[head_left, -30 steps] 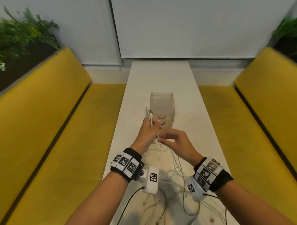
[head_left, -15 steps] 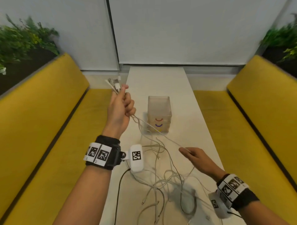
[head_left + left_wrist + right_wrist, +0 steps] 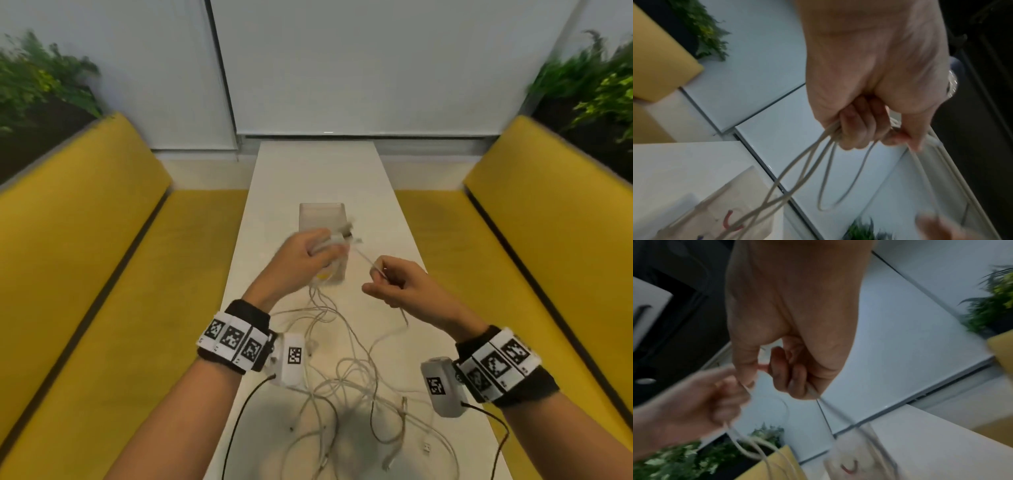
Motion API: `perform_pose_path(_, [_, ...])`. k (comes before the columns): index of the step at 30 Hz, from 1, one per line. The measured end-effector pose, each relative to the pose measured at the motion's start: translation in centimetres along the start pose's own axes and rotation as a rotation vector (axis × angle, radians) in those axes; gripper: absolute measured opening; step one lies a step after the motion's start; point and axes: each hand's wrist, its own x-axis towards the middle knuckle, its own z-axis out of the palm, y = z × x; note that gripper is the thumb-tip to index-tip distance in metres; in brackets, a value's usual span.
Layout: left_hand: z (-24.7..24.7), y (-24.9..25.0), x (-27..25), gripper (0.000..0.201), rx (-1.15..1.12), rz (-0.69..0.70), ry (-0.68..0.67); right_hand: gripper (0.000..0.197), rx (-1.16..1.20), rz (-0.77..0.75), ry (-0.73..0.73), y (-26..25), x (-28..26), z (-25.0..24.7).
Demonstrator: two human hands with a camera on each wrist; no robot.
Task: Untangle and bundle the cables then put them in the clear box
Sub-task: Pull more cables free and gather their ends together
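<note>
We are early on: our left hand (image 3: pixel 310 255) grips gathered loops of one white cable (image 3: pixel 824 164) just before the clear box (image 3: pixel 322 214), our right hand (image 3: pixel 399 286) pinches its strand, and the tangled cables (image 3: pixel 352 383) nearer us remain unsorted.

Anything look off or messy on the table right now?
Nothing is damaged or spilled. The white cables lie in a loose tangle on the white table, unbundled. The left hand grips looped strands, the right hand pinches one, and the clear plastic box stands upright.
</note>
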Motion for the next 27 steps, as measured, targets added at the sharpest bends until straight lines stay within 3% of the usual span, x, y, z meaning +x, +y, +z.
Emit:
perform_pose_path(3, [-2.9, 0.9, 0.4, 0.02, -0.32, -0.029, 0.334, 0.048, 0.063, 0.101, 0.063, 2.8, -0.9, -0.3])
perform_pose_path(6, [-5.9, 2.0, 0.5, 0.006, -0.58, 0.007, 0.558, 0.049, 0.025, 0.193, 0.143, 6.0, -2.4, -1.0])
perform_pose_path(14, [-9.9, 2.0, 1.2, 0.027, -0.914, 0.085, 0.913, 0.061, -0.13, 0.372, 0.207, 11.1, -4.9, -3.0])
perform_pose_path(16, [-10.4, 2.0, 1.3, 0.028, -0.906, 0.096, 0.938, 0.063, -0.123, 0.442, 0.237, 11.6, -5.4, -3.1])
perform_pose_path(18, [-10.0, 2.1, 1.2, 0.022, -0.799, 0.083, 0.877, 0.062, -0.092, 0.471, 0.249, 11.2, -5.3, -3.0])
perform_pose_path(20, [-8.8, 2.1, 1.2, 0.011, -0.596, 0.018, 0.766, 0.053, 0.006, 0.402, 0.212, 9.5, -4.6, -2.7])
perform_pose_path(23, [-7.0, 0.6, 1.8, 0.014, -0.25, -0.084, 0.64, 0.034, 0.301, 0.248, 0.153, 5.6, -3.0, -2.3])
perform_pose_path(27, [-6.3, -2.0, 2.1, 0.022, -0.004, -0.182, 0.612, 0.036, 0.593, 0.161, 0.219, 0.7, -2.6, -2.8])
